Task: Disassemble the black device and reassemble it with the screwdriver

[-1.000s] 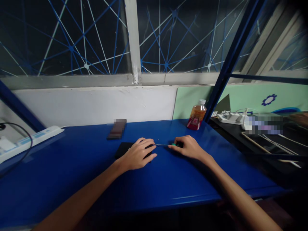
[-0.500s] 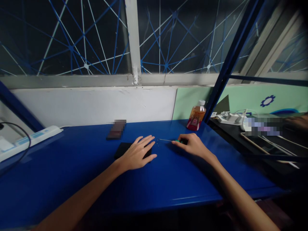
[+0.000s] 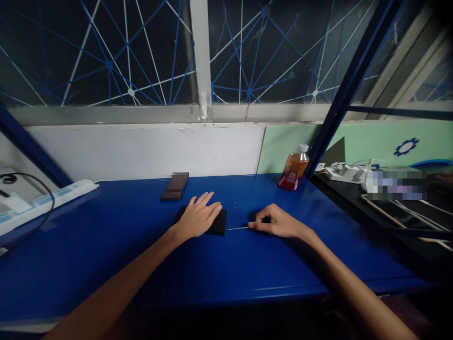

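Note:
My left hand lies flat, fingers stretched out, on top of a black flat rectangular case. My right hand is closed around a screwdriver, whose thin metal shaft points left. Its tip is at or very near the lower right corner of the case; contact cannot be made out. The fingers hide the handle. Several tiny screws or specks lie on the blue table just right of the case.
On the blue table, a dark phone lies behind the case. A bottle of reddish drink stands at the back right. A white power strip is at the left. Cables and a white socket block lie on a black surface at the right.
My right hand has brought the screwdriver tip down from beside the tiny pieces toward the case's right edge. My left hand has shifted slightly left, uncovering more of the case.

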Demonstrator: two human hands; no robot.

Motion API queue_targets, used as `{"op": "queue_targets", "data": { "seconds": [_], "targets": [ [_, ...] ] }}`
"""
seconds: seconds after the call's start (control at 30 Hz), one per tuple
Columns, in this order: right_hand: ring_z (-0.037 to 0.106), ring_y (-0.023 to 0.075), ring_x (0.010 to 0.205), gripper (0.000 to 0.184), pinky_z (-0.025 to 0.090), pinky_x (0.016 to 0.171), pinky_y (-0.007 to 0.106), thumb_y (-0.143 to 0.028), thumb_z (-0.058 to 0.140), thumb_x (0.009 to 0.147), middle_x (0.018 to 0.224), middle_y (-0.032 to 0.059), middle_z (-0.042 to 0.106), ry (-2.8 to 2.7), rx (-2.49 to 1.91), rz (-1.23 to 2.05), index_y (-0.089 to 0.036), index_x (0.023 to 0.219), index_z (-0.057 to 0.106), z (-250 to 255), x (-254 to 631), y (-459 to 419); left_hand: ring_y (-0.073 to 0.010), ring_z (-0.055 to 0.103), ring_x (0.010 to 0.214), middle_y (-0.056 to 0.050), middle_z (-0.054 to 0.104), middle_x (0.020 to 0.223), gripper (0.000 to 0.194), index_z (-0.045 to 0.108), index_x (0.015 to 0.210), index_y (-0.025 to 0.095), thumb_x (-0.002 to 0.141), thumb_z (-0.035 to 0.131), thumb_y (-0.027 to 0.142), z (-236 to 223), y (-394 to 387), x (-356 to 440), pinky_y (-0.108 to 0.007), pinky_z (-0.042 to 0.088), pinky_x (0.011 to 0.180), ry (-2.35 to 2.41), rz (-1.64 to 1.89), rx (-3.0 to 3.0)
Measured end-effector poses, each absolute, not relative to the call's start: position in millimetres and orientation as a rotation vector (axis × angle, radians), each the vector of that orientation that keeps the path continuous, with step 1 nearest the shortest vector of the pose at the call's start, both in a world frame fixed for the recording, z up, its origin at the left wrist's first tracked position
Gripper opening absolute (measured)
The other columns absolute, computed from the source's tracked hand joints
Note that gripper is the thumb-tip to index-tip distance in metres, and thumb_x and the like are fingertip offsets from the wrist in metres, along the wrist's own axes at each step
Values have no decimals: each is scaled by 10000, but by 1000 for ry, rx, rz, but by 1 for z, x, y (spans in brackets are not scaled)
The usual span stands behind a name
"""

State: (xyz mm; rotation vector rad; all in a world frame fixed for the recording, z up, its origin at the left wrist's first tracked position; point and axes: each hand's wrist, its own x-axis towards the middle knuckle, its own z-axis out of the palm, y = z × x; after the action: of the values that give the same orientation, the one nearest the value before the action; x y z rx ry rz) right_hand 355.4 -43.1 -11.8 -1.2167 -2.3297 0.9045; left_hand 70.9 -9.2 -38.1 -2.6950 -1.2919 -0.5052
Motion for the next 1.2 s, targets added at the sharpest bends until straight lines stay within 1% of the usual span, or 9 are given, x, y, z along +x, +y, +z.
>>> {"op": "queue_targets", "data": {
  "seconds": [0.2, 0.33, 0.57, 0.73, 0.83, 1.03, 1.2],
  "targets": [
    [259, 77, 478, 519, 203, 458, 240, -566, 514, 867, 497, -50, 361, -2312, -1221, 891, -164, 540, 544, -11, 354, -43, -339, 432, 1316, -108, 494, 1419, 432, 571, 1282, 254, 1021, 269, 420, -42, -6, 72, -602, 367, 1010, -1322, -476, -2726],
    [269, 79, 479, 516, 217, 465, 245, -565, 514, 869, 494, -49, 377, -2316, -1215, 933, -167, 540, 526, -9, 354, -44, -347, 463, 1286, -120, 539, 1374, 452, 582, 1269, 243, 1019, 253, 425, -43, -6, 72, -602, 391, 976, -1300, -466, -2721],
    [277, 80, 481, 503, 220, 467, 244, -563, 526, 859, 501, -46, 387, -2309, -1215, 936, -166, 551, 543, -10, 354, -44, -350, 451, 1300, -122, 518, 1398, 471, 569, 1295, 246, 1022, 240, 443, -41, -7, 73, -604, 388, 977, -1355, -444, -2716],
    [261, 78, 485, 514, 209, 468, 244, -576, 518, 856, 511, -49, 373, -2307, -1216, 916, -162, 552, 544, -12, 355, -43, -316, 450, 1307, -98, 519, 1401, 472, 570, 1295, 263, 1023, 239, 459, -44, -6, 73, -554, 390, 999, -1363, -437, -2703],
    [263, 79, 485, 510, 211, 467, 246, -573, 520, 860, 511, -53, 362, -2314, -1222, 915, -166, 552, 535, -12, 355, -44, -319, 462, 1295, -103, 535, 1384, 469, 580, 1286, 260, 1022, 247, 459, -46, -4, 72, -548, 404, 986, -1325, -475, -2696],
    [291, 80, 492, 495, 226, 478, 248, -565, 537, 857, 523, -48, 408, -2314, -1213, 895, -167, 563, 545, -10, 355, -44, -336, 473, 1281, -126, 574, 1335, 483, 608, 1244, 233, 1022, 240, 455, -47, -4, 73, -568, 418, 961, -1353, -519, -2643],
    [308, 78, 480, 484, 232, 475, 247, -561, 541, 864, 519, -44, 442, -2307, -1217, 906, -166, 584, 561, -9, 355, -44, -355, 488, 1268, -141, 588, 1316, 473, 616, 1214, 239, 1020, 238, 446, -46, -5, 73, -585, 428, 935, -1407, -494, -2621]
  ]
}}
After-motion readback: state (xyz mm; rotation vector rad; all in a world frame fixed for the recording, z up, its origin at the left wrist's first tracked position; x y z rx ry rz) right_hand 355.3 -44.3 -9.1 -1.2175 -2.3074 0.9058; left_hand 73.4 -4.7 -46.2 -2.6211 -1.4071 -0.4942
